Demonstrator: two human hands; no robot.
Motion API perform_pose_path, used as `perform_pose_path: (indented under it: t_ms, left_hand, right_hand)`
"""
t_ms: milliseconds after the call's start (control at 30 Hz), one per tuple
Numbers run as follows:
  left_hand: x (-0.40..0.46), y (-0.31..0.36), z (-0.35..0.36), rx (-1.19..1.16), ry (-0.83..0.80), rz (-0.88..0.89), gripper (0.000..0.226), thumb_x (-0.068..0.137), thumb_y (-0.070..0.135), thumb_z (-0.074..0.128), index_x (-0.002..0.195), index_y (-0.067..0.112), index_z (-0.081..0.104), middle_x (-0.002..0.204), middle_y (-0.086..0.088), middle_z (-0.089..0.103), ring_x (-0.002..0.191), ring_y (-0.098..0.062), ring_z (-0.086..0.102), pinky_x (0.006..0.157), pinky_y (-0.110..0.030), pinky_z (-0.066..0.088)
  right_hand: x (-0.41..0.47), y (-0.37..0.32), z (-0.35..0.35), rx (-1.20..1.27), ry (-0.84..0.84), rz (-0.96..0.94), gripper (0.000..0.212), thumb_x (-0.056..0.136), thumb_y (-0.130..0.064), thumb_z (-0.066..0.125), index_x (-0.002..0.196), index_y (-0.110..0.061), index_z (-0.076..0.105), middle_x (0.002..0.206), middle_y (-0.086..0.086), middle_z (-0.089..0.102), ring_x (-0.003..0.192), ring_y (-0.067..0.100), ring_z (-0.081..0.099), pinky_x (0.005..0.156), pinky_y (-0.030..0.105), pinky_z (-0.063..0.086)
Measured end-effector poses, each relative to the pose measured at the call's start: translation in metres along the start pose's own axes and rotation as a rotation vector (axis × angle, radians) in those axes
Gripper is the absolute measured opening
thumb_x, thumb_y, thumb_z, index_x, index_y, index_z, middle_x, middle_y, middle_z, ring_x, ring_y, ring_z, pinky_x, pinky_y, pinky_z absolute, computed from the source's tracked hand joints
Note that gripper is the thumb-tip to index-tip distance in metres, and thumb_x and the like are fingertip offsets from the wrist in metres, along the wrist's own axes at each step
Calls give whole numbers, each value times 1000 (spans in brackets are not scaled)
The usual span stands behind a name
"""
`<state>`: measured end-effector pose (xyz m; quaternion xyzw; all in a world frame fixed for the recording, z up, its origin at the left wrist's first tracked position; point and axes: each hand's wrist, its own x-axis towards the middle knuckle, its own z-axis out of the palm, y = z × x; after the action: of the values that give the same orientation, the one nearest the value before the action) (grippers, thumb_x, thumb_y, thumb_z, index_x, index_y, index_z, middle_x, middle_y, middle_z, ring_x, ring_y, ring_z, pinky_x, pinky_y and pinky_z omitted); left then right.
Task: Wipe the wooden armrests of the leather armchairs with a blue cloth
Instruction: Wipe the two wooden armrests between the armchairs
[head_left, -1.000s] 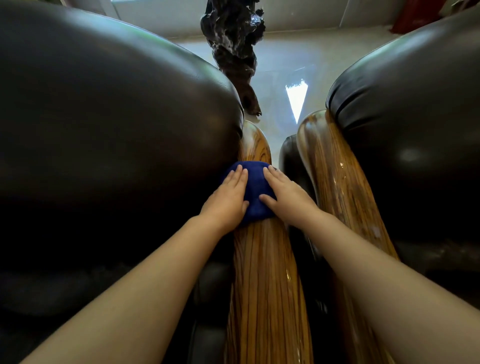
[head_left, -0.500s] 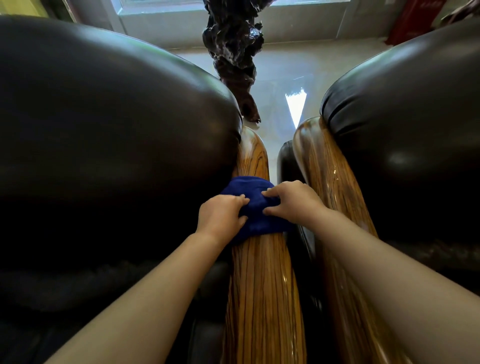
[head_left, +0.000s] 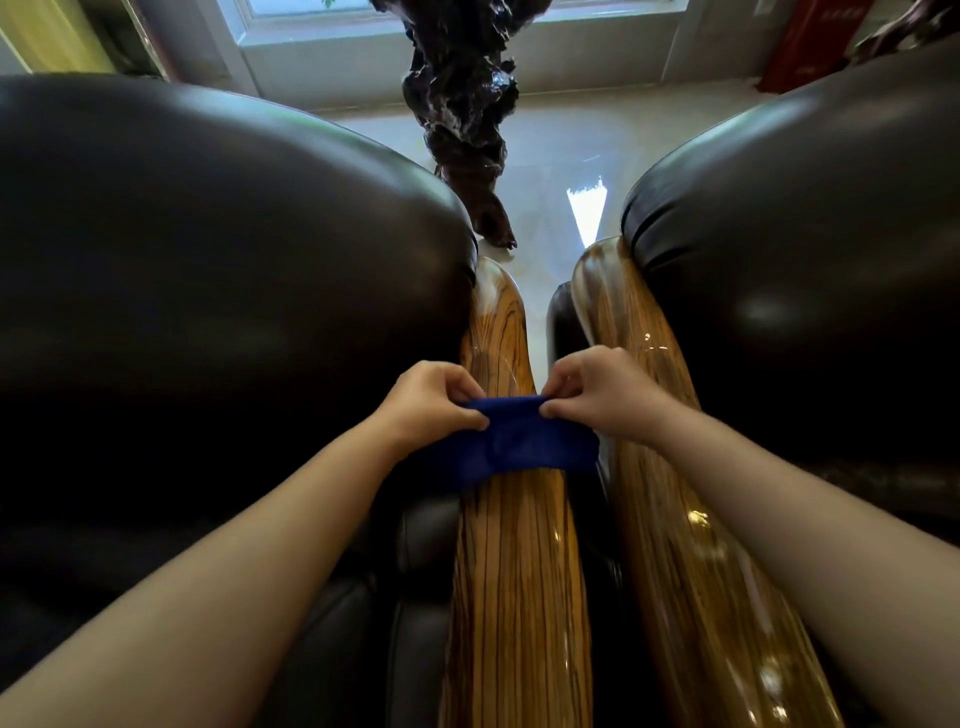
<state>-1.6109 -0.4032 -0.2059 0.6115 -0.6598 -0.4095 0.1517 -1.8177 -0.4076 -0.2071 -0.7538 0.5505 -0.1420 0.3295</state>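
Note:
A blue cloth (head_left: 511, 441) is stretched across the striped wooden armrest (head_left: 519, 582) of the left black leather armchair (head_left: 208, 291). My left hand (head_left: 431, 402) pinches the cloth's upper left edge. My right hand (head_left: 602, 392) pinches its upper right edge, so the top edge is lifted off the wood. A second glossy wooden armrest (head_left: 670, 509) belonging to the right leather armchair (head_left: 810, 270) runs parallel just to the right, with a narrow dark gap between the two.
A dark gnarled wood carving (head_left: 462, 104) stands on the pale shiny floor (head_left: 561, 150) beyond the armrest ends. A window frame (head_left: 363, 31) and a red object (head_left: 805, 41) lie at the far wall.
Both hands went from pressing flat on the cloth to pinching its top edge. The cloth slid towards me along the armrest and spread wider.

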Motion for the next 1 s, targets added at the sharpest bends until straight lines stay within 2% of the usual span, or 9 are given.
perform_pose_path:
  t_ms: [167,267,367,467,533,667,800,1000]
  left_hand:
    - [-23,51,-27,-57,-32,-9,20,68,10,77,85,15,68,78,2,67,69,-8,61,52,-13,47]
    - [-47,81,-37,-89,-65,1,20,69,9,77,86,13,68,82,-4,69,73,-13,63,59,-20,51]
    - [-75,117,-37,-90,-99,32,19,70,7,76,86,11,68,86,-10,69,75,-16,63,65,-26,53]
    - [-102,151,-21,-110,-105,76,17,71,3,74,81,14,66,76,-4,65,64,-10,59,54,-16,51]
    - [-118,170,-1,-112,-103,98,17,72,3,73,80,15,65,74,-1,64,64,-9,59,52,-15,49]
    - [-143,191,51,-94,-78,99,18,73,5,72,87,14,65,88,-7,69,78,-16,64,70,-30,56]
    - [-162,193,112,-102,-28,65,19,74,6,71,87,18,64,86,-1,68,80,-13,65,66,-24,53]
    - [-166,159,199,-89,-52,12,20,75,5,70,88,18,62,86,3,66,81,-9,64,66,-20,51]
  right_hand:
    - [-29,-33,-53,15,24,-27,10,77,-15,72,86,-16,71,80,-1,72,77,9,67,68,23,56]
    - [-62,-52,-80,8,56,-36,9,77,-15,72,85,-18,71,77,-6,71,75,6,67,65,20,56]
    - [-101,-66,-109,-22,81,-38,9,75,-16,73,83,-20,71,78,-5,71,74,4,67,68,22,56]
    - [-141,-68,-136,-64,116,-25,8,74,-17,74,81,-19,72,79,-3,73,75,5,67,72,25,55]
    - [-167,-59,-149,-91,125,-18,8,73,-17,74,81,-19,73,79,-2,73,75,5,67,73,25,55]
    - [-211,-27,-160,-115,88,-29,8,75,-19,73,82,-22,71,80,-5,72,75,4,65,73,25,55]
    - [-245,19,-146,-111,77,-69,8,76,-19,71,83,-23,69,80,-7,69,78,5,64,71,24,53]
    - [-279,96,-85,-101,61,-57,9,81,-20,65,90,-22,66,86,-5,66,81,9,62,70,27,54]
